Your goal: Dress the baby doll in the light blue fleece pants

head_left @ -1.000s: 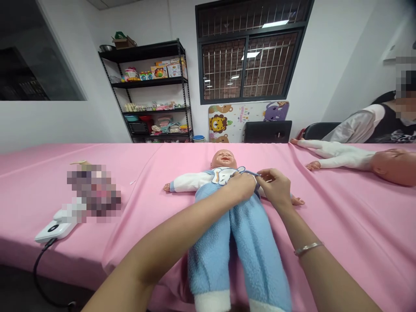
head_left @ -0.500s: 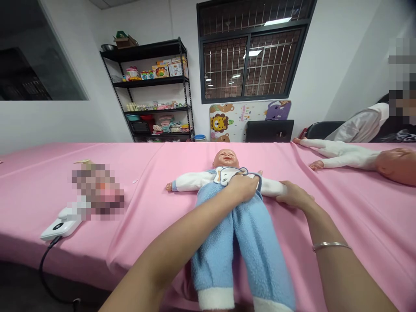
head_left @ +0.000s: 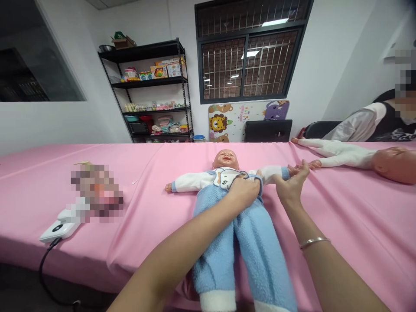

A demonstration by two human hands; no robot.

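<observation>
A baby doll (head_left: 225,159) lies on its back on the pink-covered table, feet toward me and arms stretched out sideways. It wears a blue-and-white fleece outfit (head_left: 214,229) with an animal patch on the chest. My left hand (head_left: 245,191) is closed on the outfit's open front edge at the chest, its fingertips partly hidden by the cloth. Beside the doll's sleeve (head_left: 272,173) on the right is my right hand (head_left: 290,186), fingers apart and thumb at the sleeve. The blue cuff and the doll's small hand show just beyond it.
A second doll in white (head_left: 344,154) lies at the right, near a seated person (head_left: 364,119). To the left are a white power strip (head_left: 61,227) with a black cable and a blurred-out object (head_left: 99,188). A black shelf (head_left: 149,82) stands behind the pink table cover (head_left: 143,242).
My right hand has let go of the doll's sleeve and opened, turning upward. The sleeve's blue cuff and the doll's hand now show. My left hand stays on the outfit's chest.
</observation>
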